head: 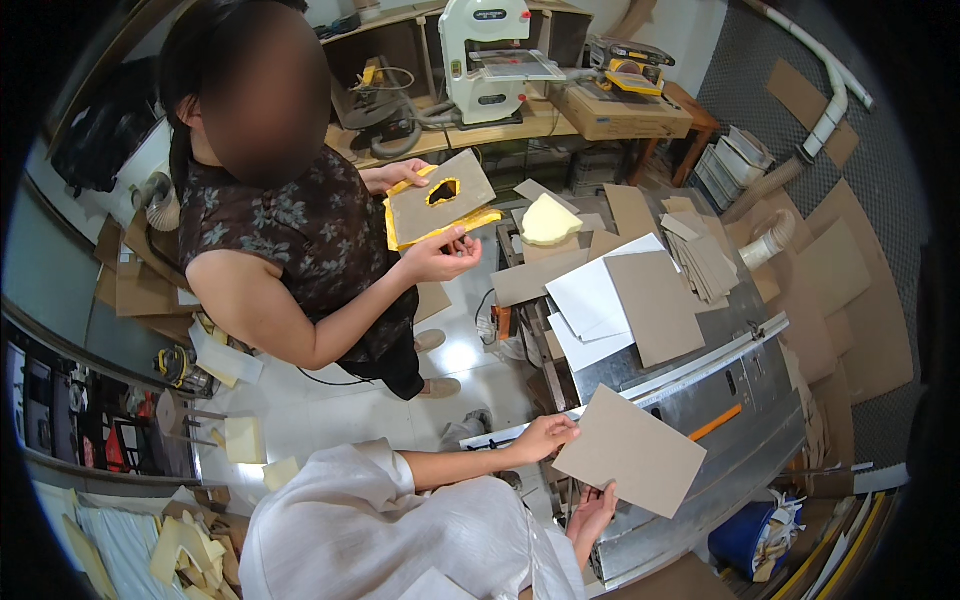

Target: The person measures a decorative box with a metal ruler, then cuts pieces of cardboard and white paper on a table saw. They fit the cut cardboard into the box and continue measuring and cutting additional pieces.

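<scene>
Both my hands hold a rectangular greyboard sheet (634, 450) above the metal table of a table saw (750, 420). My left hand (544, 439) pinches its left corner between thumb and fingers. At the near edge, my right hand (596, 514) grips the board from below, the thumb near the edge. An orange strip (715, 422) lies on the saw table just past the board. Beyond the rail, a larger greyboard sheet (656, 307) overlaps white sheets (592, 289).
A co-worker (300, 247) stands opposite, holding a grey panel (409, 199) with a yellow-edged hole. Cut board strips (697, 255) and a pale yellow foam piece (551, 220) lie beyond the rail (720, 341). A band saw (487, 67) stands behind; a blue bin (742, 536) sits lower right.
</scene>
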`<action>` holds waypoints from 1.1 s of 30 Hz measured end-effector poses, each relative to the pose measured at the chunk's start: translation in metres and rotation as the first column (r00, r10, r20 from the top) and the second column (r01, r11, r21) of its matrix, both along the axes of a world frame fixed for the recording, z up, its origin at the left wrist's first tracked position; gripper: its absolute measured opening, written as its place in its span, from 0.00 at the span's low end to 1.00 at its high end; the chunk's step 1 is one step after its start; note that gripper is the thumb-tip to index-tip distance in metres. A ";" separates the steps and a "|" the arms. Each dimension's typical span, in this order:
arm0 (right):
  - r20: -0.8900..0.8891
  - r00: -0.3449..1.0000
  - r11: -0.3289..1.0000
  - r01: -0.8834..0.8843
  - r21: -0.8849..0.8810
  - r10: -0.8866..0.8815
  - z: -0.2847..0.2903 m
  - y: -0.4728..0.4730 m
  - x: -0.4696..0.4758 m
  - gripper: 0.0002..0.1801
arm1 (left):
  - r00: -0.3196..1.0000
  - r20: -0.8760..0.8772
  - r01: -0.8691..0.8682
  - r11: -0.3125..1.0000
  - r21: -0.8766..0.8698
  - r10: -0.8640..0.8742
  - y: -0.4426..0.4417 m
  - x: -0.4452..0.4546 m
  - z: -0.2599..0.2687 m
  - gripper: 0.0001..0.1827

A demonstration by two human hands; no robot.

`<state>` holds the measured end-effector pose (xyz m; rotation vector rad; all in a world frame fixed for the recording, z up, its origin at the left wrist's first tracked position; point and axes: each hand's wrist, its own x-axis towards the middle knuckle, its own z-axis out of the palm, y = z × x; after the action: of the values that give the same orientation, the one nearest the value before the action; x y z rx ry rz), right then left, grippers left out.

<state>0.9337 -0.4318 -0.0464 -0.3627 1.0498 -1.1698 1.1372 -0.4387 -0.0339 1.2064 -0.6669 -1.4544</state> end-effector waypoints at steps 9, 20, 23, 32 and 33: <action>0.001 1.000 0.999 -0.026 0.020 0.026 -0.010 -0.005 0.004 0.17 | 0.999 -0.008 -0.034 0.999 -0.012 0.034 0.000 0.004 -0.010 0.11; -0.029 0.978 0.975 -0.201 0.095 0.204 -0.006 -0.015 0.017 0.17 | 0.853 0.521 0.009 0.998 -0.056 0.021 0.009 0.047 0.013 0.19; -0.078 0.970 0.971 -0.222 0.092 0.229 -0.002 -0.022 0.020 0.17 | 0.809 0.549 -0.142 0.976 -0.164 0.210 0.001 0.099 0.074 0.23; -0.167 0.874 0.889 -0.443 0.116 0.457 0.024 -0.049 0.043 0.34 | 0.711 -0.471 -0.691 0.643 -0.330 0.522 -0.106 0.273 0.166 0.04; -0.161 0.902 0.916 -0.384 0.118 0.399 0.025 -0.051 0.045 0.27 | 0.657 -0.493 -0.749 0.566 -0.344 0.571 -0.114 0.283 0.168 0.06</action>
<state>0.9790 -0.4825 -0.0213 -0.5953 1.1177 -0.7375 1.4206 -0.5532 0.1344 0.6258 -0.2651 -0.6973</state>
